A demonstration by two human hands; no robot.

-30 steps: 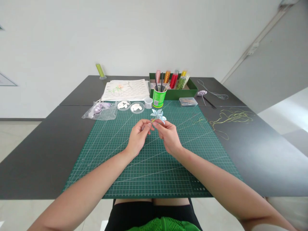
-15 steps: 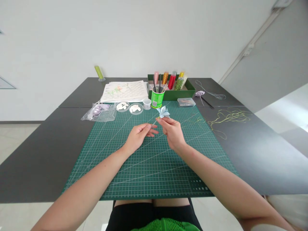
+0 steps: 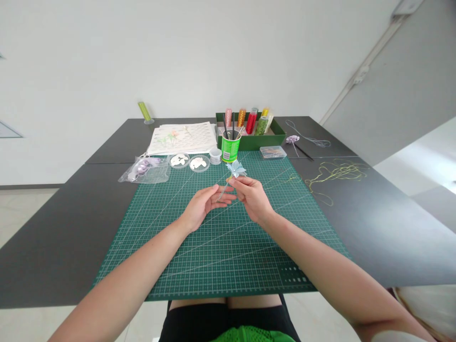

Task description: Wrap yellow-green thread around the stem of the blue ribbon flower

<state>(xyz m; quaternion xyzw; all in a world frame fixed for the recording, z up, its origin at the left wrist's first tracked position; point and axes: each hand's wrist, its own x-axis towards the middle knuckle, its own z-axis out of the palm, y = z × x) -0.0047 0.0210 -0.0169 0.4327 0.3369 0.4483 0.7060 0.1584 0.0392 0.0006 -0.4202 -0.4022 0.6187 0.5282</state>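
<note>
Head view, clock centred on the two hands. Dark table (image 3: 64,237) all around; on it, a green gridded cutting mat (image 3: 228,261), running from twelve to six o'clock. At eleven, printed paper sheets (image 3: 201,135) in a stack. Just past twelve, a dark green box (image 3: 258,141) with coloured thread spools (image 3: 251,122) standing inside. Between two and three, loose yellow-green thread (image 3: 337,172) in a tangle on bare tabletop. At ten, a clear plastic bag (image 3: 156,173) with pale purple pieces inside, partly over the mat's edge.

Left hand (image 3: 204,203): fingers spread toward three o'clock, palm half turned up, gripping nothing. Right hand (image 3: 252,195): thumb and fingertips pinched on the blue flower, just under the petals.

At twelve, a green can (image 3: 231,148) full of thin sticks and dark handles. Near eleven, two round dishes (image 3: 199,164) of white pieces. At one, a flat clear case (image 3: 273,152).

Blue flower (image 3: 235,168) — above the mat, petals toward twelve, near the can. Thin stem (image 3: 223,190) slanting toward seven across the left fingers — contact there, cannot tell.
</note>
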